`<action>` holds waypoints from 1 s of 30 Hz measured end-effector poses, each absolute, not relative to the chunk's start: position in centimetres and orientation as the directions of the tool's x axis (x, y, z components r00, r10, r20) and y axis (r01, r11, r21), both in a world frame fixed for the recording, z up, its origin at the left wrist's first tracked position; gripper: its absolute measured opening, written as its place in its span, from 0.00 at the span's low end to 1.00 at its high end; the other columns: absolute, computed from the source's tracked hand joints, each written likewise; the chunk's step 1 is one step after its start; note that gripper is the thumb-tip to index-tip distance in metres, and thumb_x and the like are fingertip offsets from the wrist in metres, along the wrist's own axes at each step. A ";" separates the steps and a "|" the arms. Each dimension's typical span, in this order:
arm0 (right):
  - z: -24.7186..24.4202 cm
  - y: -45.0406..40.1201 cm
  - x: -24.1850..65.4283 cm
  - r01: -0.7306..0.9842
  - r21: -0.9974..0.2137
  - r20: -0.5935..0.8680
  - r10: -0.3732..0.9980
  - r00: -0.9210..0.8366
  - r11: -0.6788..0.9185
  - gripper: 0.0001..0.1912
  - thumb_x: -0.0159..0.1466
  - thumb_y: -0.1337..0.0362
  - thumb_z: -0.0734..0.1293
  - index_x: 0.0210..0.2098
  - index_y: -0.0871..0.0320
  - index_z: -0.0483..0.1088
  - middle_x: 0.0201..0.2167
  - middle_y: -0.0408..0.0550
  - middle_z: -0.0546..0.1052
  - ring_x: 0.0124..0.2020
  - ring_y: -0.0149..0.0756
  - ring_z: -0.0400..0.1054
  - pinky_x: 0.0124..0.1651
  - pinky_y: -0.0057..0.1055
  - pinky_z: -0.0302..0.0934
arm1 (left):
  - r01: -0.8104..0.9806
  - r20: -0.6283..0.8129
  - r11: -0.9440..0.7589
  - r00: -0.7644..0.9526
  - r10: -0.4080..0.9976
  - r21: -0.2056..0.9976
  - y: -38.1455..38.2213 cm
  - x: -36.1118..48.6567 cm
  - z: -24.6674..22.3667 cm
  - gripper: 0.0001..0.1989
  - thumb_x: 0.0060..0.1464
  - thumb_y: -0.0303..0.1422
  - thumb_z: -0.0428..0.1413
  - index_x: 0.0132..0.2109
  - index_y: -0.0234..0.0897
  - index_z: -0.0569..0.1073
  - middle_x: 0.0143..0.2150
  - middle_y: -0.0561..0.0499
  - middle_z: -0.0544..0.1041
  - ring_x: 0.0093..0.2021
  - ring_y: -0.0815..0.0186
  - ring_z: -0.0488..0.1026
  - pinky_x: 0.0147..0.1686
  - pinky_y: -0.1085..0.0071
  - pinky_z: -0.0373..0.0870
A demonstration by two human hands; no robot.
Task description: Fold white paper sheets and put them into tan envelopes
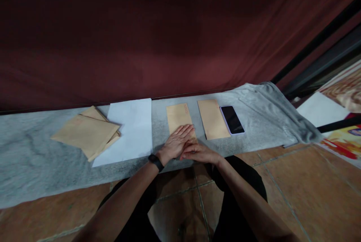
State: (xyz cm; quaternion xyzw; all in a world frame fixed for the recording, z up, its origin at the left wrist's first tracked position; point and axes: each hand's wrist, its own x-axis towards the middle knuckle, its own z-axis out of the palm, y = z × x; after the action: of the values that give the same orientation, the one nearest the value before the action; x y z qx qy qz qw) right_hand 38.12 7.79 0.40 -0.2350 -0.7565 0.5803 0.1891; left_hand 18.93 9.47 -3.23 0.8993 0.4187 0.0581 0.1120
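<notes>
A brown paper envelope (178, 116) with small red print at its far right corner lies on the grey cloth in front of me. My left hand (177, 140) rests flat on its near half, fingers straight and held together. Close against it, my right hand (199, 152) is curled at the envelope's near end; its fingertips are partly hidden, and the near edge is covered by both hands. To the right lies a second brown envelope (213, 119), apart from my hands.
A phone (232, 119) with a pale purple case touches the right envelope's side. On the left, several brown envelopes (87, 131) overlap white paper sheets (131, 129). The grey cloth (262, 121) covers a narrow bench against a dark red curtain (169, 46). Tiled floor (310, 189) lies below.
</notes>
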 end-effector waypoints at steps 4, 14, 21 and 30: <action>1.1 8.0 38.6 0.163 -0.986 -0.117 0.536 -0.836 0.039 0.20 0.71 0.47 0.66 0.39 0.55 0.83 0.36 0.44 0.84 0.39 0.34 0.76 0.49 0.32 0.70 | 0.708 -0.038 -0.662 0.689 0.723 0.248 8.4 19.0 -2.6 0.35 0.67 0.38 0.51 0.76 0.39 0.51 0.79 0.47 0.50 0.79 0.60 0.41 0.76 0.57 0.40; 1.2 7.9 39.0 0.117 -0.958 -0.229 0.454 -0.861 -0.261 0.22 0.67 0.43 0.70 0.39 0.57 0.80 0.33 0.44 0.82 0.34 0.30 0.76 0.38 0.25 0.71 | 0.677 0.010 -0.686 0.710 0.704 0.269 5.7 19.1 -3.1 0.33 0.69 0.40 0.50 0.76 0.42 0.52 0.79 0.50 0.52 0.79 0.60 0.44 0.77 0.56 0.42; 2.1 7.4 39.5 0.091 -0.956 -0.216 0.459 -0.862 -0.279 0.23 0.67 0.44 0.70 0.43 0.60 0.79 0.38 0.47 0.82 0.36 0.30 0.76 0.43 0.28 0.73 | 0.682 0.057 -0.625 0.657 0.752 0.381 3.9 19.6 -2.7 0.32 0.70 0.44 0.49 0.75 0.40 0.53 0.76 0.47 0.59 0.76 0.62 0.54 0.76 0.59 0.49; 0.8 7.6 39.9 0.379 -0.872 0.069 0.844 -0.532 0.310 0.27 0.77 0.46 0.56 0.65 0.52 0.71 0.66 0.51 0.73 0.70 0.42 0.63 0.76 0.52 0.48 | 0.663 0.015 -0.623 0.680 0.733 0.414 3.1 19.3 0.0 0.29 0.72 0.48 0.45 0.71 0.37 0.62 0.72 0.42 0.67 0.73 0.58 0.62 0.72 0.57 0.57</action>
State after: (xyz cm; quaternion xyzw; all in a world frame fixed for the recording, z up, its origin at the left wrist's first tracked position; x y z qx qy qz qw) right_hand 39.87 7.57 0.82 -0.4009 -0.7627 0.4291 0.2711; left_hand 19.34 3.10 0.04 0.8962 0.3896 0.0913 0.1914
